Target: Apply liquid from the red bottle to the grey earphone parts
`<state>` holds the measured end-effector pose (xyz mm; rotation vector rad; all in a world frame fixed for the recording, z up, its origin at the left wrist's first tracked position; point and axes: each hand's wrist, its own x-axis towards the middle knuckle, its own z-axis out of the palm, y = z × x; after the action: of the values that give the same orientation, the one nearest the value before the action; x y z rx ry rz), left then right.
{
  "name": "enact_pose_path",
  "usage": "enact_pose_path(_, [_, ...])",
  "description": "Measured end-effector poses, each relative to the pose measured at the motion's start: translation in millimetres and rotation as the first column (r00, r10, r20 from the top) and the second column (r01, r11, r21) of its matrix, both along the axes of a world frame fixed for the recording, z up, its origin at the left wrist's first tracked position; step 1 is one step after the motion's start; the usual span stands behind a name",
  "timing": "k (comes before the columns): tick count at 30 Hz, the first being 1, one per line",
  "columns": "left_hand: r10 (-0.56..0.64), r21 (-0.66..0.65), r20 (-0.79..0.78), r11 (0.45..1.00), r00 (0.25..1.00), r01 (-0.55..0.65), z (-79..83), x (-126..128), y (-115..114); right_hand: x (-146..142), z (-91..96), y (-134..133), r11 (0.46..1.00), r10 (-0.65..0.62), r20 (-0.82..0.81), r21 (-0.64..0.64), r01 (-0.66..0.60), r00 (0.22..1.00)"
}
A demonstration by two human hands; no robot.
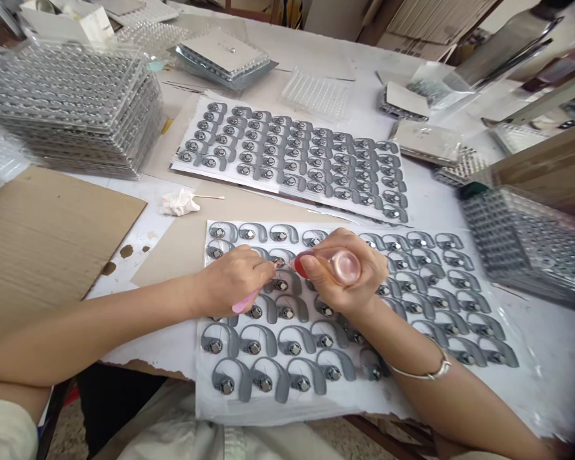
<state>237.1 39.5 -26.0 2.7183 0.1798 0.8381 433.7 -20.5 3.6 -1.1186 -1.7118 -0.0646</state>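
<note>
Item: pink-handled applicator (243, 303), held in the left hand (232, 281), its handle pointing toward 7 o'clock and its tip sitting among the fingers. Item: small clear glass vial (341, 266), gripped in the right hand (345, 281), its red end pointing toward 9 o'clock. Item: gray ear-hook pieces (282, 282), each carrying a metal disc, lying in rows on a white plastic sheet (209, 406) beneath both hands.
</note>
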Motion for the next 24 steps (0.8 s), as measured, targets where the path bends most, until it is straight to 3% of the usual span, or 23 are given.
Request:
enact_pose_path(14, [0.016,-0.085,0.024,0.996,1.0,-0.014,0.8,-1,1,-2,-0.8,-1,0.999,0.028,-0.045,-0.019,-0.029,0.999])
enact_pose_path(24, [0.049,-0.242,0.094,0.97,0.994,-0.025,12.0,-12,2,-2,-0.5,0,0.999,0.027,-0.06,-0.021,-0.028,0.998])
